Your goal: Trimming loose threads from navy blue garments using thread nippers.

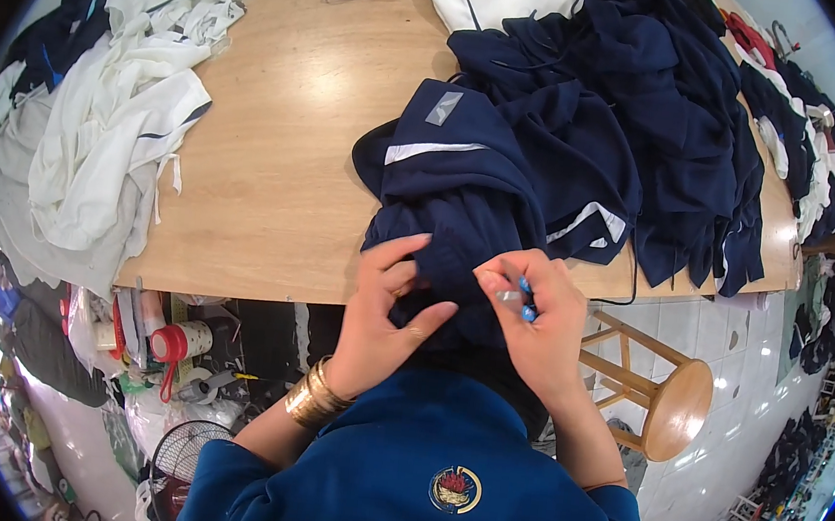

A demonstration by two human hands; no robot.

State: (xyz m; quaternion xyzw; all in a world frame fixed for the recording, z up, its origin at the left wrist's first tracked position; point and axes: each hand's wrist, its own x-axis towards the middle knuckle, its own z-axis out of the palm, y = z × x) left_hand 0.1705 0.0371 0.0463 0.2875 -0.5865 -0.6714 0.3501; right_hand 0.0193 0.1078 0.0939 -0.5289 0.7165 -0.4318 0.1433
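Observation:
A navy garment [464,190] with a white stripe and a small grey patch lies bunched at the table's front edge, hanging down toward my lap. My left hand [383,302] is at its left side, thumb and fingers apart, with no fabric visibly pinched. In my right hand [544,308] are small blue-handled snips [525,312], with a bit of metal showing between the fingers. The fingers are closed round them, just right of the garment. The tips of the snips cannot be made out.
More navy garments [672,124] are heaped at the right of the wooden table [278,147]. White garments [114,121] hang over its left end. A wooden stool [676,411] stands below at the right. A red-lidded container [178,341] and a mesh basket [187,444] are at the lower left.

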